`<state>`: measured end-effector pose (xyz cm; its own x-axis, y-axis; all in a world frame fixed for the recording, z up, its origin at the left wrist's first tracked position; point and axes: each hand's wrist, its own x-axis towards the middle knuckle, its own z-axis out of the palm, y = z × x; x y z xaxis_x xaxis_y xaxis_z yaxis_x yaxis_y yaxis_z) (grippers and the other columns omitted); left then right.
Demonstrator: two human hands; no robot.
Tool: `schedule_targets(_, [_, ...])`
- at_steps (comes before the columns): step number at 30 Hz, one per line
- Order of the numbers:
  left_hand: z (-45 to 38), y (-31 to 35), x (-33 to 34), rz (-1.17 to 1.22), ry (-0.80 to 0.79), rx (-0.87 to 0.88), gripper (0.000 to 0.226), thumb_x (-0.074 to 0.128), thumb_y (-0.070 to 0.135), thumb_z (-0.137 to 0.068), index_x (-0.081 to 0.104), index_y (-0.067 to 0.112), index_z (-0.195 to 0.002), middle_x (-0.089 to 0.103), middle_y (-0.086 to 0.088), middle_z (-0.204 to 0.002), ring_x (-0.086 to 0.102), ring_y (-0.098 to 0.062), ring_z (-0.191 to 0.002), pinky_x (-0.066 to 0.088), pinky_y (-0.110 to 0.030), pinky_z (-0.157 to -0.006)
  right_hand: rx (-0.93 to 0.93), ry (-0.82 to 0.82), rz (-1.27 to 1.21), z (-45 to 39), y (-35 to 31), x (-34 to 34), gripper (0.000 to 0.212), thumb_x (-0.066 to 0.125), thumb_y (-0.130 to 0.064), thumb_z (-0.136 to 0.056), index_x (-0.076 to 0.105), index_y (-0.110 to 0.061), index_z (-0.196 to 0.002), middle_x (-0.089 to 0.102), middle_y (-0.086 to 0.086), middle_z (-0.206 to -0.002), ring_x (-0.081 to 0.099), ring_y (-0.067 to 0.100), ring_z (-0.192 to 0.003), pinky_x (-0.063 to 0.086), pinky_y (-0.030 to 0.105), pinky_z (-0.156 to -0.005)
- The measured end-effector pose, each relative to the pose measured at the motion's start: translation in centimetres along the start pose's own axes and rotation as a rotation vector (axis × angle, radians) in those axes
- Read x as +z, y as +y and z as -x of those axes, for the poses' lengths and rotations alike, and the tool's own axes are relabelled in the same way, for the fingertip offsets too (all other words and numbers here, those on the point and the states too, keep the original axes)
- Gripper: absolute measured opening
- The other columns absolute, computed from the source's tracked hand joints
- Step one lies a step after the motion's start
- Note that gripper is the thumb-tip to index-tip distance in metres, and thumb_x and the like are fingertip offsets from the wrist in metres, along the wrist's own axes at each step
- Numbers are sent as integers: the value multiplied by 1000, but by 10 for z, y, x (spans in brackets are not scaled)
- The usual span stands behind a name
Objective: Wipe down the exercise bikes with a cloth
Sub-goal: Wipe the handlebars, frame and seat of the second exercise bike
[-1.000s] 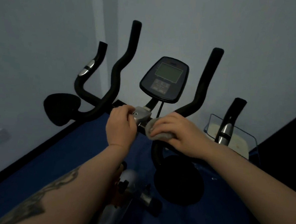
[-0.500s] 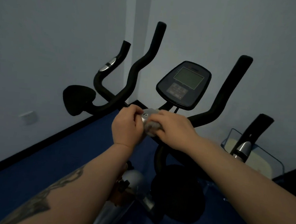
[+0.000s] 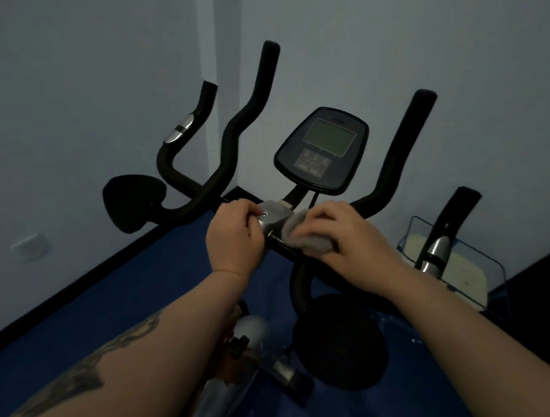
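A black exercise bike stands in front of me, with its console (image 3: 323, 148) above a silver clamp (image 3: 274, 216) at the middle of the handlebar (image 3: 229, 147). My right hand (image 3: 346, 233) holds a bunched grey cloth (image 3: 307, 237) against the bar just right of the clamp. My left hand (image 3: 233, 238) grips the bar on the clamp's left side, thumb on the silver plate. Black elbow pads (image 3: 132, 201) sit at both ends of the bar; the right pad (image 3: 339, 341) lies below my right forearm.
Pale walls meet in a corner behind the bike. The floor is dark blue (image 3: 116, 301) with a black skirting strip. A clear container (image 3: 456, 274) with something pale inside stands at the right, behind the outer right grip (image 3: 438, 250). A wall socket (image 3: 31, 246) sits low on the left.
My right hand slid the cloth left toward the clamp, then back a little to the right along the bar. My left hand kept its grip. The view shifted.
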<state>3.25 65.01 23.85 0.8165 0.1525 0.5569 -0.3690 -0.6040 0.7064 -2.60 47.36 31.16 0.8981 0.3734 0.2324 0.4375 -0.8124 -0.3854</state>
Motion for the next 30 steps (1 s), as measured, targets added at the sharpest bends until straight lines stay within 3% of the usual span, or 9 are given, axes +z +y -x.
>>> schedule_targets(2, [-1,-1,-1,15,-28,14,18,54,-3,-82,67,9,-83,59,0,-79,55,-17,-76,39,-29,-65,156,100,-29,2,-10,9,29,73,-28,-84,69,-32,-112,52,-11,-115,42,9,-111,43,37,-91])
schedule_targets(6, [-3,-6,-1,56,-79,48,18,54,-3,-85,66,11,-85,49,12,-84,56,-17,-85,37,-25,-68,164,-156,-131,21,-26,21,24,74,-33,-81,67,-44,-101,48,-21,-110,43,7,-106,39,32,-95])
schedule_targets(9, [-4,-8,0,74,-133,38,19,51,-1,-87,65,13,-87,51,12,-86,56,-16,-90,36,-23,-70,209,-231,-137,18,-34,12,23,75,-29,-81,69,-42,-99,49,-14,-108,46,6,-103,42,27,-92])
schedule_targets(13, [-10,-10,-2,66,-236,31,22,47,2,-89,65,14,-91,56,8,-91,55,-16,-95,34,-25,-71,327,122,133,-2,-32,9,25,68,-16,-86,69,-30,-107,49,-5,-112,46,14,-109,46,40,-88])
schedule_targets(15, [-10,-10,-3,50,-246,42,21,48,2,-88,65,15,-89,53,9,-90,53,-16,-96,31,-23,-69,433,289,40,-1,-35,16,21,68,-17,-87,70,-27,-106,50,-4,-114,47,17,-111,44,39,-92])
schedule_targets(21, [-5,-8,-4,10,-185,125,17,55,0,-86,65,14,-86,37,17,-82,57,-21,-87,34,-29,-62,272,-185,-76,27,-51,23,21,71,-26,-84,69,-35,-103,46,-16,-109,47,5,-103,42,25,-91])
schedule_targets(23, [-6,-6,-5,1,-200,118,18,54,0,-86,66,14,-86,38,17,-81,56,-21,-88,33,-29,-63,284,-176,-57,16,-46,9,22,71,-22,-85,71,-31,-105,48,-10,-108,48,7,-102,41,20,-89])
schedule_targets(27, [-6,-6,-5,16,-198,118,20,52,0,-86,65,15,-85,38,19,-79,54,-20,-89,32,-29,-63,369,69,12,4,-45,12,20,69,-24,-88,71,-25,-107,49,-4,-112,47,14,-108,41,36,-96])
schedule_targets(30, [-6,-7,-4,5,-182,135,19,53,0,-86,65,15,-84,42,15,-82,54,-20,-88,33,-30,-63,346,-84,-108,23,-44,21,19,71,-23,-84,71,-29,-102,47,-11,-108,46,9,-104,41,27,-94])
